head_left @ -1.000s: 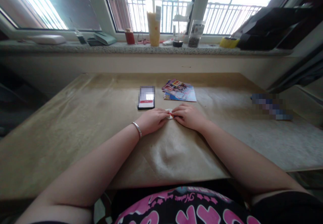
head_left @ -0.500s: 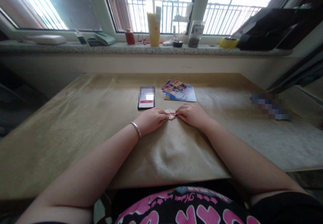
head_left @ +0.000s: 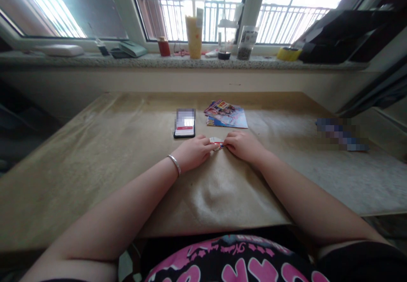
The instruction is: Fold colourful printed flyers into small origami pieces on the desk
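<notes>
A small folded piece of paper [head_left: 216, 140], white with red and blue print, lies on the table between my two hands. My left hand [head_left: 197, 151] grips its left side, with the fingers reaching over the near edge. At the paper's right corner, the fingertips of my right hand [head_left: 242, 144] are pinched together. Parts of the paper are hidden under the fingers. Just beyond my left hand lies a phone [head_left: 185, 130] with its screen lit. Colourful printed sheets [head_left: 230, 116] are stacked loosely beyond my right hand.
A brownish cover [head_left: 127, 154] spreads over the table. At the far right lies a blurred, dark bluish item [head_left: 341, 134]. Along the granite windowsill [head_left: 133, 62] stand a yellow drink cup [head_left: 194, 38], a red jar [head_left: 163, 46], a clear container [head_left: 247, 43] and yellow tape [head_left: 288, 53].
My left hand has shifted slightly right, its fingers now covering more of the paper's near left part. My right hand has moved a touch to the right. Less of the paper shows.
</notes>
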Demonstrator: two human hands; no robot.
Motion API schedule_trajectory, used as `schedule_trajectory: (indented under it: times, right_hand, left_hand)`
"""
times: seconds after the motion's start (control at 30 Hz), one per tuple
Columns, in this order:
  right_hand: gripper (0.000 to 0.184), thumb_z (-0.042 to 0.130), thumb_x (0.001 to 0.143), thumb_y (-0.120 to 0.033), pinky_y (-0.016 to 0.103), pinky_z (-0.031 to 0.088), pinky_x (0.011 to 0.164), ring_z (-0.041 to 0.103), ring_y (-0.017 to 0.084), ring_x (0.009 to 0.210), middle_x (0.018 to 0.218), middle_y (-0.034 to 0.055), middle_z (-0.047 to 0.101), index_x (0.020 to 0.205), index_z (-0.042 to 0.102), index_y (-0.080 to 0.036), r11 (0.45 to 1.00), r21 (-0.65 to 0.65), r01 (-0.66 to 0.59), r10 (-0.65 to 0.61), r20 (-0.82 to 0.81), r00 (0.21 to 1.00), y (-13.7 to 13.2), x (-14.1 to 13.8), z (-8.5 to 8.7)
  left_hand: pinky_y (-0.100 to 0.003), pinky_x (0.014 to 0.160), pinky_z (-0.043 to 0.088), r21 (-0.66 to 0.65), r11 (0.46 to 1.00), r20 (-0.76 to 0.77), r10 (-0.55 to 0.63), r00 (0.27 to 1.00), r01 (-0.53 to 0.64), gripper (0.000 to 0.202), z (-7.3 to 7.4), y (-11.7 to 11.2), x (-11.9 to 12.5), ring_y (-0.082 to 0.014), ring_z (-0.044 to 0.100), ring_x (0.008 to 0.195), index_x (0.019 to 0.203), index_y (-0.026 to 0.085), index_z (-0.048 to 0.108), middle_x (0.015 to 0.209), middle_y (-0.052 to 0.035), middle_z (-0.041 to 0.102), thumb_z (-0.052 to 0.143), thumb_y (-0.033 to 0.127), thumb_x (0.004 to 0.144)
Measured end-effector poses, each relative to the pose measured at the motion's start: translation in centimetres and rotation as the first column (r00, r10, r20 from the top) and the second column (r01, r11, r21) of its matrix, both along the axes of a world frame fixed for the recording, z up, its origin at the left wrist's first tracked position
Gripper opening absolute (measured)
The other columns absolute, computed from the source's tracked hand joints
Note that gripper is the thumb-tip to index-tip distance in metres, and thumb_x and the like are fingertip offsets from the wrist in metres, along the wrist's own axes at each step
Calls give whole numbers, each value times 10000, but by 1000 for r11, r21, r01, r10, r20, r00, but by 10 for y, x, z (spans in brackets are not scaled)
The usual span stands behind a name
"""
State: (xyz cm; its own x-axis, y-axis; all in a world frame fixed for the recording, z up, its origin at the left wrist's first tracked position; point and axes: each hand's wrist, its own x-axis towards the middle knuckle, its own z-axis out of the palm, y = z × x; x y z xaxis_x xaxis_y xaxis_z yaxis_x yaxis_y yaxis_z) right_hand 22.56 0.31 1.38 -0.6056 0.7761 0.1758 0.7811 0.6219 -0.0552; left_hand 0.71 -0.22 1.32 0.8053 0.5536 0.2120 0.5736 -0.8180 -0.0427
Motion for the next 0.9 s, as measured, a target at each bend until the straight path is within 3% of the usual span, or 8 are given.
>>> schedule_trajectory:
  times: [0.27, 0.47, 0.7, 0.9]
  right_hand:
    - [231, 497, 839, -145, 252, 428, 769, 599, 167, 826, 864, 50, 664, 875, 719, -197, 998, 8, -61, 62, -130, 990, 0, -5, -10]
    - [214, 519, 792, -106, 265, 450, 804, 614, 172, 854, 927, 58, 681, 820, 716, -183, 995, 14, -97, 97, -248, 964, 2, -5, -12]
    - [213, 514, 797, -121, 266, 448, 786, 608, 181, 838, 866, 58, 680, 835, 716, -178, 998, -22, -57, 51, -214, 975, 2, -7, -10]
    - [268, 500, 851, -182, 273, 423, 786, 581, 178, 858, 914, 73, 649, 1040, 690, -194, 998, 4, -68, 68, -161, 985, -1, -10, -9]
  left_hand:
    - [-311, 764, 474, 49, 998, -65, -32, 997, 35, 349, -1, 3, 1, -192, 536, 867, 1210, 219, 582, 964, -71, 613, 421, 198, 901]
    - [-301, 879, 465, 30, 997, -21, -68, 997, 68, 378, 1, 7, -2, -178, 560, 991, 1173, 260, 615, 1188, -39, 585, 463, 144, 846]
    - [-308, 884, 461, -25, 997, -55, -77, 995, 76, 407, 5, 10, -5, -174, 577, 980, 1173, 300, 618, 1144, -27, 618, 476, 136, 829]
    - [-282, 852, 454, -66, 995, -13, -82, 997, 81, 374, 5, 11, -8, -155, 592, 946, 1125, 319, 645, 1095, -24, 628, 480, 149, 837]
